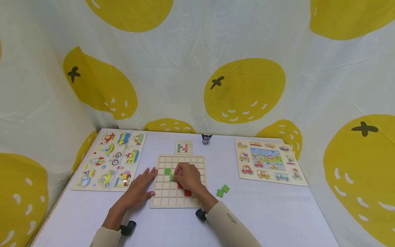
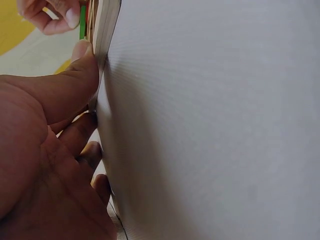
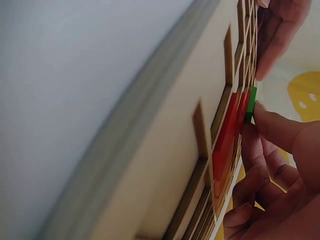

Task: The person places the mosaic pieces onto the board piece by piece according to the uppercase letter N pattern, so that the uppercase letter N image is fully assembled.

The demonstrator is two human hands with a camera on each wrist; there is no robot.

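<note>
A wooden grid board [image 1: 163, 201] lies on the table in front of me. Between thumb and fingers my right hand [image 1: 189, 176] pinches a green square tile [image 1: 171, 177] over the board; the right wrist view shows that green tile [image 3: 251, 104] standing higher than the red tiles. Up and left of it, another green tile [image 1: 167, 171] sits in a cell. Two red tiles [image 1: 187, 192] show partly beneath my right hand, which hides other cells. My left hand [image 1: 140, 188] rests at the board's left side, its thumb [image 2: 82, 75] touching the edge.
Two loose green tiles [image 1: 220, 192] lie right of the board. Behind it is a small pattern card [image 1: 183, 146] with coloured squares, beside a dark figurine [image 1: 206, 139]. Picture puzzle boards lie at left [image 1: 103, 166] and right [image 1: 242, 173]. A lemon-print curtain [image 1: 185, 85] stands behind.
</note>
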